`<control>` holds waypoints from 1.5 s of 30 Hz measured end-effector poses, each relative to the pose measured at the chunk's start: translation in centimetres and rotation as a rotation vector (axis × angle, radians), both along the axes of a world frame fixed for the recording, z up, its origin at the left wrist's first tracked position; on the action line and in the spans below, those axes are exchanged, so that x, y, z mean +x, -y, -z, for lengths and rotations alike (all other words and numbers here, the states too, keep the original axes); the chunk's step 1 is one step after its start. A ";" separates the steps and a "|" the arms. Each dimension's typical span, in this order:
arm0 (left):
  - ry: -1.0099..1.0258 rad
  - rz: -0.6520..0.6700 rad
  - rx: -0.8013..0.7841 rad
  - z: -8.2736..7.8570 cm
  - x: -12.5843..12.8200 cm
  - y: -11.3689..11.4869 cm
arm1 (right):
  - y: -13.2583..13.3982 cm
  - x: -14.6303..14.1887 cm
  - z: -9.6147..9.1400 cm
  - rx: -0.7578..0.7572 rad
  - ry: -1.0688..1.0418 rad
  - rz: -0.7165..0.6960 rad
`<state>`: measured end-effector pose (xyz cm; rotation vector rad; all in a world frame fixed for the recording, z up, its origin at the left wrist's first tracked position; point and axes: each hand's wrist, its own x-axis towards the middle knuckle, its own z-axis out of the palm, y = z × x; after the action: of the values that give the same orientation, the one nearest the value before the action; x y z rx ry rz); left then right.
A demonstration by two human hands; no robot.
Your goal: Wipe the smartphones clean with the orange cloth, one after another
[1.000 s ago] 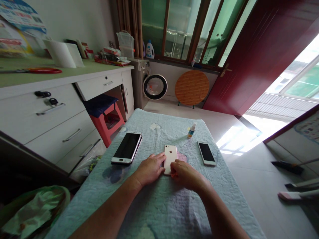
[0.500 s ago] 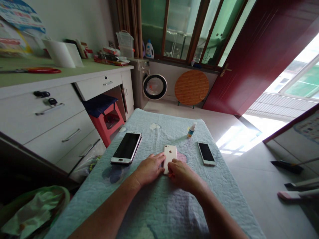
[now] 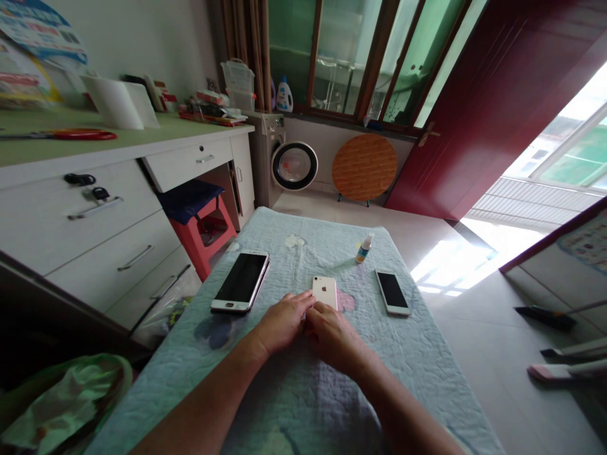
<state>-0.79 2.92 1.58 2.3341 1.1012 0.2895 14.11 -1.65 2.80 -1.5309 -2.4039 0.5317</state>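
Left hand (image 3: 283,322) flat, fingers straight, at 9 o'clock edge of phone (image 3: 324,288); right hand (image 3: 331,330) curled over its 6 o'clock end, nearer, can't tell if pinching. Phone on bench (image 3: 294,268), long axis 12–6.

Pale quilted cloth (image 3: 308,234) over a table; left hand (image 3: 282,321) with fingers outstretched, tips at the left edge of a light-backed phone (image 3: 324,289) lying face down, right hand (image 3: 332,332) curled across its lower part, close against the left, whatever lies under those fingers hidden. To the left a larger white-framed phone (image 3: 241,279), dark screen up; to the right a smaller white phone (image 3: 393,292), likewise, with a small spray bottle (image 3: 364,249) upright just beyond it. Farther off: red stool (image 3: 202,246), washing machine (image 3: 270,136) with door ajar, round wooden tabletop (image 3: 365,166) on edge.
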 end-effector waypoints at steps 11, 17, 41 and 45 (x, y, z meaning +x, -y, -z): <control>-0.041 0.010 0.006 0.2 -0.1 -0.2 | -0.2 2.7 -1.4 -0.178 0.278 0.048; -0.026 0.004 0.023 0.0 -0.1 -0.1 | -0.1 3.5 -1.6 -0.171 0.317 0.052; -0.034 0.002 -0.006 0.0 -0.1 -0.1 | 0.1 0.2 -0.3 -0.042 0.172 0.059; -0.056 -0.001 -0.019 0.1 -0.1 -0.2 | 0.1 1.2 -0.7 -0.092 0.252 0.063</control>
<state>-0.89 3.14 1.48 2.3379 1.1265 0.2135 15.33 -1.80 3.50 -1.8035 -2.5340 0.4670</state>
